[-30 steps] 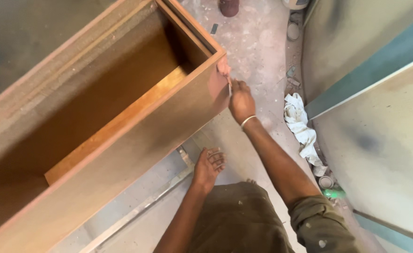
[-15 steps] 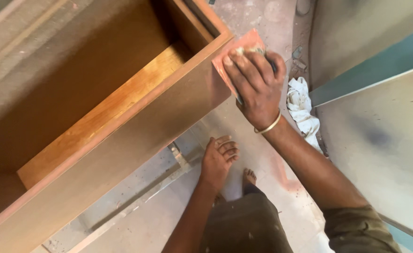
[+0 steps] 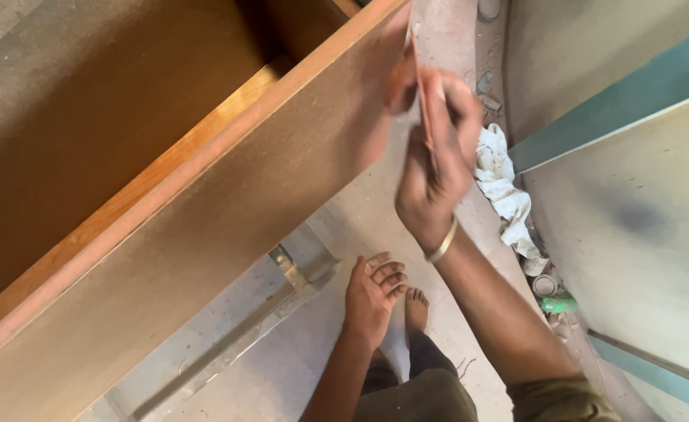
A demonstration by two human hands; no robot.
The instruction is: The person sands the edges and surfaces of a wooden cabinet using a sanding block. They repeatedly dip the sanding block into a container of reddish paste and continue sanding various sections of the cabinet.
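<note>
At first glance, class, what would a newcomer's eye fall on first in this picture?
The big open wooden box fills the left and centre, tilted across the view. At its top right corner, the right hand presses a thin reddish sheet against the edge; its fingers are blurred. Below, the left hand hangs open and empty above a bare foot, with a crumpled white rag on the floor to the right.

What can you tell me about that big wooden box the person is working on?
The wooden box is a large open-topped cabinet of brown board, tilted across the view. Its inside is darker, with a lighter orange strip along the bottom edge. The near side panel is plain, smooth and matte. The right hand, blurred, holds a thin sheet against the box's end corner. The left hand hangs open below, touching nothing.
</note>
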